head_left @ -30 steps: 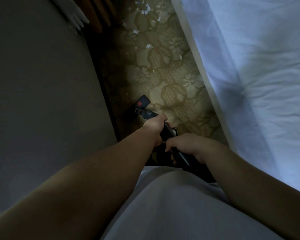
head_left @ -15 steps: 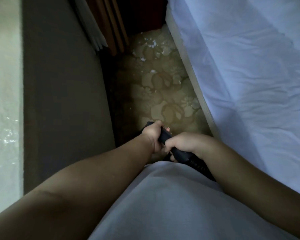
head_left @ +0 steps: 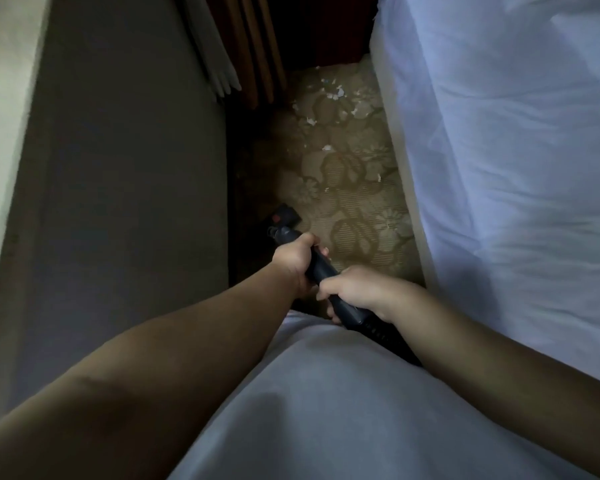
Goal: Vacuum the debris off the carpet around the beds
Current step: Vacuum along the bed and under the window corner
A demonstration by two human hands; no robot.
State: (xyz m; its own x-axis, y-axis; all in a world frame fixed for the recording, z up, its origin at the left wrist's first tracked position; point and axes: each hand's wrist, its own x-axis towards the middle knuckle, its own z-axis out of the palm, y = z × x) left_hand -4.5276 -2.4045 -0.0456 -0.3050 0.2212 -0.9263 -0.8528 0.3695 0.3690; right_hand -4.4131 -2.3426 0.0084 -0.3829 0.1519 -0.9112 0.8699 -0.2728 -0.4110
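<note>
Both your left hand (head_left: 293, 259) and right hand (head_left: 357, 289) grip the vacuum wand (head_left: 321, 268); push its nozzle (head_left: 284, 216) steadily toward the white debris (head_left: 335, 93) ahead.

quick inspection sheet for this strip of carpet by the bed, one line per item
surface: patterned carpet, dimly lit
job's things: dark wand runs down to a black head with a red mark, at the carpet's left edge; white debris scattered toward the far end, apart from the head
clutter: nothing seen besides the debris
grips: left hand wrapped round the wand lower down; right hand wrapped round it nearer the body
cables: nothing seen; a ribbed hose leaves the wand under the right forearm
surroundings: bed with a white sheet on the right; dark flat side on the left; wood slats at the far end
</note>
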